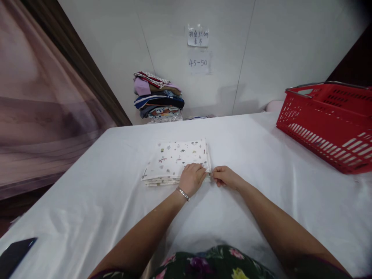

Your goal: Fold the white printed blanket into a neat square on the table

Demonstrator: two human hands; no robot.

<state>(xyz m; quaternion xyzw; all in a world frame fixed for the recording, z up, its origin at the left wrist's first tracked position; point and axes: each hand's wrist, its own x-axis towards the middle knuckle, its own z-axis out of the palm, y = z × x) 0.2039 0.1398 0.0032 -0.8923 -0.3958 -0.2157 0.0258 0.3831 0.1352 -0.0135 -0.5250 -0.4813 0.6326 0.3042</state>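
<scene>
A white tablecloth [177,157] printed with small leaf and plant motifs lies folded into a layered rectangle in the middle of the table. My left hand [192,177], with a silver bracelet at the wrist, is at its front right corner. The left fingers are bent and close together, gripping the fabric there; their tips are partly hidden. Just right of that corner, my right hand [226,177] is closed, thumb and forefinger pinching the edge of the layers. Both hands are low, close to the table surface.
The table has a white cover [87,217]. A red plastic basket [328,128] stands at the right. A stack of folded fabrics [158,97] rises behind the far edge, against the wall. A dark phone [16,255] lies at the front left, near a pink curtain [43,97].
</scene>
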